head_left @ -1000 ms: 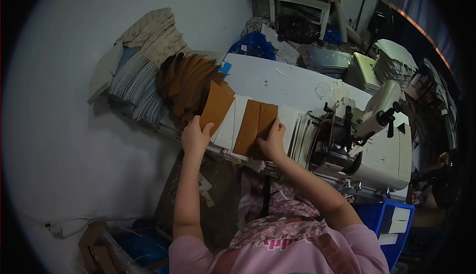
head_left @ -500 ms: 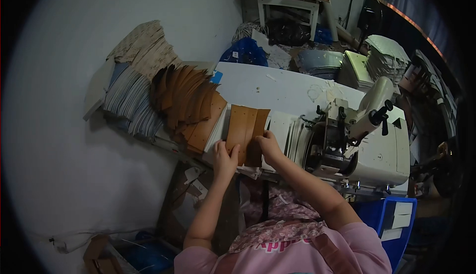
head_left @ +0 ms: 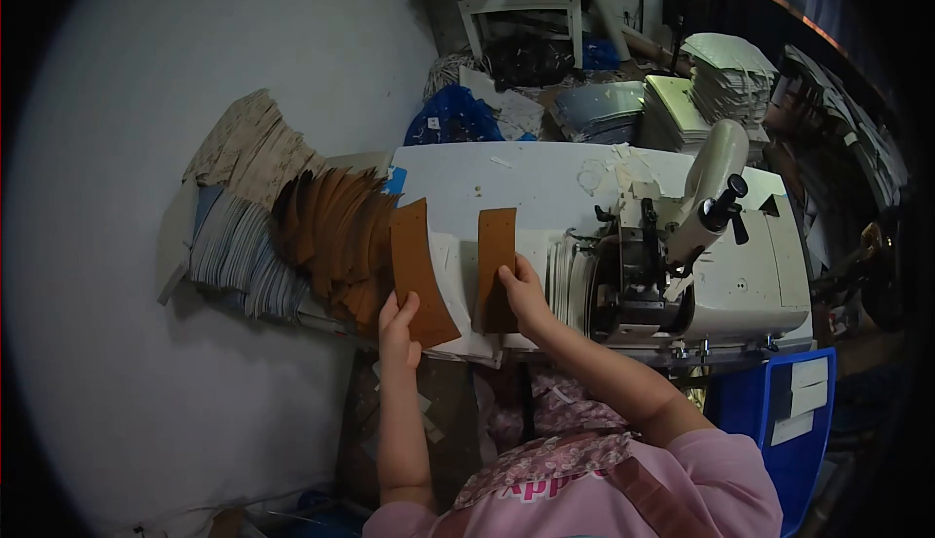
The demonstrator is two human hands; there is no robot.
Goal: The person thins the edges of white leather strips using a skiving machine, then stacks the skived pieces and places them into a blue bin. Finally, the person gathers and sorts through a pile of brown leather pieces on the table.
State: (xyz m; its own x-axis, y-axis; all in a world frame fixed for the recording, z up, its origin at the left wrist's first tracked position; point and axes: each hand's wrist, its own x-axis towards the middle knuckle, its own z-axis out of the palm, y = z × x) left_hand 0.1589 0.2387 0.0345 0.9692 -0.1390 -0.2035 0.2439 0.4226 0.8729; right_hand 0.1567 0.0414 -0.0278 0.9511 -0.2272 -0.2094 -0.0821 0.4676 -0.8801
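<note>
Thumb on top, my left hand (head_left: 397, 329) grips the lower left edge of a wide, slightly curved brown panel (head_left: 421, 275) with small holes near its ends. To its right, my right hand (head_left: 527, 295) pinches a narrower brown strip (head_left: 498, 246) by its right edge. A gap showing white sheets separates the two pieces. Beside the left panel, a fanned pile of similar brown panels (head_left: 336, 231) leans to the left. A sewing machine (head_left: 672, 256) stands to the right of my right hand.
Bundles of pale grey-blue sheets (head_left: 239, 251) and beige patterned sheets (head_left: 248, 153) lean near the wall. Whitish sheets (head_left: 565, 290) stand against the machine. A blue bin (head_left: 818, 421) sits below the table's right end. Paper stacks (head_left: 730, 66) and a blue bag (head_left: 453, 114) lie behind the table.
Both hands were on one brown piece with fold lines; now each holds a separate piece. My left hand has moved left with the wide panel, towards the brown pile. The camera view has shifted.
</note>
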